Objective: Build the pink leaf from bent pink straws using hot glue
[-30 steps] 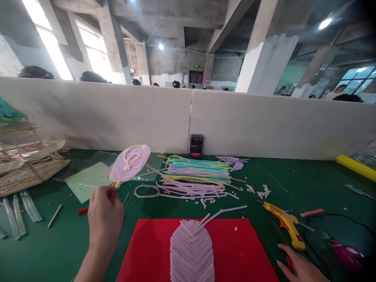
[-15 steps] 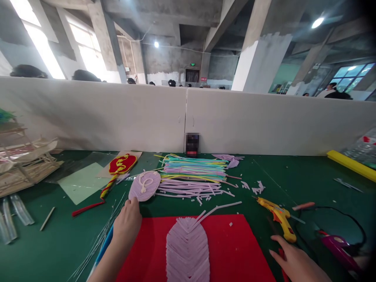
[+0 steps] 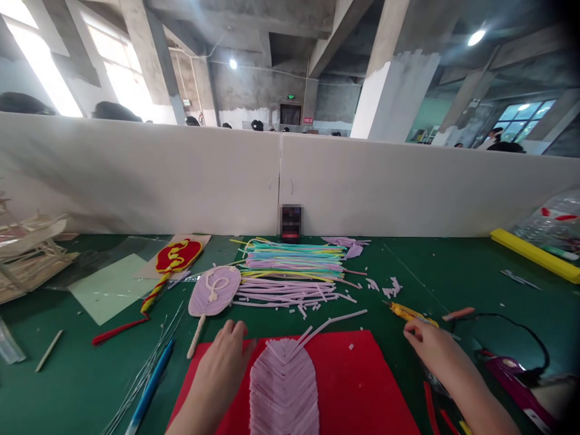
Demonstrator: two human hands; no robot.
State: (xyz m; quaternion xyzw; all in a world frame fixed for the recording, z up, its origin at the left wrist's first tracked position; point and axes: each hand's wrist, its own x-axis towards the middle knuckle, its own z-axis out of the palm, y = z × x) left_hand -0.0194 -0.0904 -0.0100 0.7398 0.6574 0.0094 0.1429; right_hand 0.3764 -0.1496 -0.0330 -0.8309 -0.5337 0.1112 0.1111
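Note:
My left hand (image 3: 222, 359) hovers over the left part of a red sheet (image 3: 344, 386), its fingers loosely bent and apart with nothing in them. Beside it on the sheet lies a lilac leaf-shaped panel (image 3: 284, 386) of fuzzy strips, with loose strip ends at its tip. A lilac round fan (image 3: 215, 291) with a pale twisted handle lies just beyond the left hand. My right hand (image 3: 430, 344) is closed over the yellow glue gun (image 3: 405, 312), hiding its handle. Under the right wrist lies a red-handled tool (image 3: 431, 408), mostly covered.
Bundled coloured pipe cleaners (image 3: 294, 266) lie behind the sheet, with lilac scraps (image 3: 393, 286) nearby. A red-and-yellow fan (image 3: 179, 257), thin wires (image 3: 147, 362) and a blue pen-like tool (image 3: 154, 383) are left. A purple corded tool (image 3: 512, 380) stands right; a white partition (image 3: 385, 187) rises behind.
My left hand has let go of the lilac fan and moved right over the red sheet. My right hand has left the red-handled tool and moved forward onto the glue gun.

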